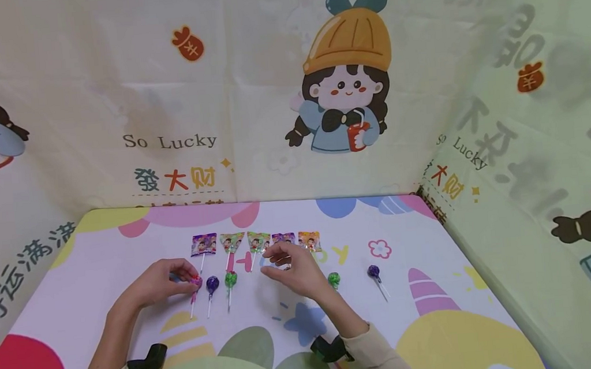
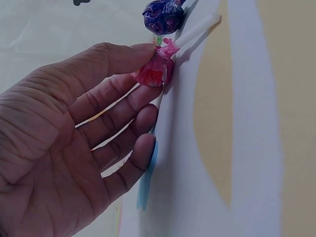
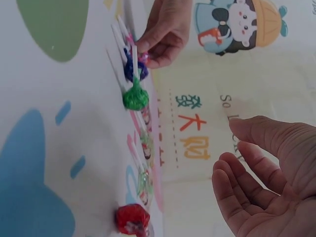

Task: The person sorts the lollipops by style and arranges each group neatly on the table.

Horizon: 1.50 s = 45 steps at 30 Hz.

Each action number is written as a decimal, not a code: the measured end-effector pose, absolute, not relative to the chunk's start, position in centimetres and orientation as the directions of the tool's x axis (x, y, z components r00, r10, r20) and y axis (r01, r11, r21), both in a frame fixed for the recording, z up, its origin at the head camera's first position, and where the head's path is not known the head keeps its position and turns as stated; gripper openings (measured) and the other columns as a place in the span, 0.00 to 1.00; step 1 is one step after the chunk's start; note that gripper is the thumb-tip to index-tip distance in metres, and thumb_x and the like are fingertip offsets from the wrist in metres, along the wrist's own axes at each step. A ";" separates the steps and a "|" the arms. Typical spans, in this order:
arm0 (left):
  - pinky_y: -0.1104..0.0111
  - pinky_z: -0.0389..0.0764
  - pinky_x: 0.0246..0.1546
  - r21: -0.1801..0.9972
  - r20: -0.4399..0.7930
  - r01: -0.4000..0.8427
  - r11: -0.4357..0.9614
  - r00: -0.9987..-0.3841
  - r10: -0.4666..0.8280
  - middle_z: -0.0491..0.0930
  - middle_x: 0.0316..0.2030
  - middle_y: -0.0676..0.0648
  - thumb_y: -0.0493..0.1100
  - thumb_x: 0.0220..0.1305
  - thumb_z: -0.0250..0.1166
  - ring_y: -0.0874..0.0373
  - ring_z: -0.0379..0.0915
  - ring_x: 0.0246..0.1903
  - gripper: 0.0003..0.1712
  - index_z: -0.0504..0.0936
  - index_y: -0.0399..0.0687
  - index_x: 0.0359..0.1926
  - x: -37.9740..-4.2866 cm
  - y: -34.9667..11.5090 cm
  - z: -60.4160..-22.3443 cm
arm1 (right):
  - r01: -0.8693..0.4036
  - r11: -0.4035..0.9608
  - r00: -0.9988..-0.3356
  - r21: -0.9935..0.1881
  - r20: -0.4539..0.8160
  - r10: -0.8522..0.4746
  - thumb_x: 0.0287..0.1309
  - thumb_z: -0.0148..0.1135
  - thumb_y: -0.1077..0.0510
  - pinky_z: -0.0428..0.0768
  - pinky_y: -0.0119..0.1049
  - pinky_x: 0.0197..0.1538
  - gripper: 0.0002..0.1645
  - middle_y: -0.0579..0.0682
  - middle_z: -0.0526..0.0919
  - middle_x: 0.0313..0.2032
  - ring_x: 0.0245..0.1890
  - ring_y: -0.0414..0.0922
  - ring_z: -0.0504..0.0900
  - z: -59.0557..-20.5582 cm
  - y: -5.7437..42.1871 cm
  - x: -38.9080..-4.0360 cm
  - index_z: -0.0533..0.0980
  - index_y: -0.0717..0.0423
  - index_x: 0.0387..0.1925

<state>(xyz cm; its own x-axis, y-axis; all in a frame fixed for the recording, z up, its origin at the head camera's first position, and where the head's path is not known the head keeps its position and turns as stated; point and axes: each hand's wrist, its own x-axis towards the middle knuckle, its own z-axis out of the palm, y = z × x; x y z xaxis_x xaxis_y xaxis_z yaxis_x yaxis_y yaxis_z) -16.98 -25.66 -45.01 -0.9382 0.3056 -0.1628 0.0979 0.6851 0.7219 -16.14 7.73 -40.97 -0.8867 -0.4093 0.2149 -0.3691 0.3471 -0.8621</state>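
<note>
A pink-wrapped lollipop (image 2: 159,69) is pinched between the thumb and fingers of my left hand (image 1: 152,285); its white stick points toward me. Just right of it lies a purple lollipop (image 1: 212,284), followed by a green lollipop (image 1: 231,279). My right hand (image 1: 296,268) hovers above the table with fingers loosely bent and nothing between them. In the right wrist view a red lollipop (image 3: 132,218) lies near that hand; the hand hides it in the head view. Another green lollipop (image 1: 333,279) shows beside the right wrist, its stick hidden by the forearm.
Several flat-wrapped lollipops form a back row, among them a purple packet (image 1: 203,244), a green packet (image 1: 233,241) and an orange packet (image 1: 310,240). Farther right lies a dark purple lollipop (image 1: 373,271). Printed cloth walls (image 1: 258,112) enclose the patterned table (image 1: 339,216).
</note>
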 end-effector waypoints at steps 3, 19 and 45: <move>0.66 0.77 0.42 0.719 -0.164 0.101 0.687 -0.937 0.309 0.81 0.34 0.52 0.45 0.56 0.78 0.55 0.74 0.38 0.15 0.84 0.47 0.41 -17.0 -25.7 -45.0 | -0.348 0.363 -0.900 -0.864 0.200 -0.388 0.59 0.73 0.61 0.84 0.51 0.53 0.14 0.59 0.85 0.44 0.46 0.58 0.85 -41.0 8.4 -16.4 0.81 0.62 0.45; 0.64 0.77 0.43 0.721 -0.165 0.093 0.687 -0.939 0.301 0.81 0.34 0.52 0.45 0.56 0.78 0.55 0.74 0.38 0.15 0.84 0.47 0.41 -17.0 -25.8 -44.8 | -0.274 0.430 -0.931 -0.860 0.125 -0.344 0.60 0.73 0.61 0.85 0.44 0.54 0.16 0.62 0.85 0.45 0.42 0.46 0.83 -42.3 10.5 -17.6 0.80 0.65 0.47; 0.65 0.77 0.42 0.731 -0.153 0.107 0.674 -0.936 0.316 0.81 0.35 0.52 0.45 0.57 0.78 0.56 0.73 0.37 0.15 0.84 0.46 0.41 -16.7 -25.6 -44.5 | -0.196 0.467 -0.937 -0.862 0.024 -0.348 0.60 0.69 0.69 0.85 0.37 0.49 0.12 0.54 0.86 0.40 0.40 0.44 0.84 -44.8 11.5 -18.0 0.81 0.64 0.45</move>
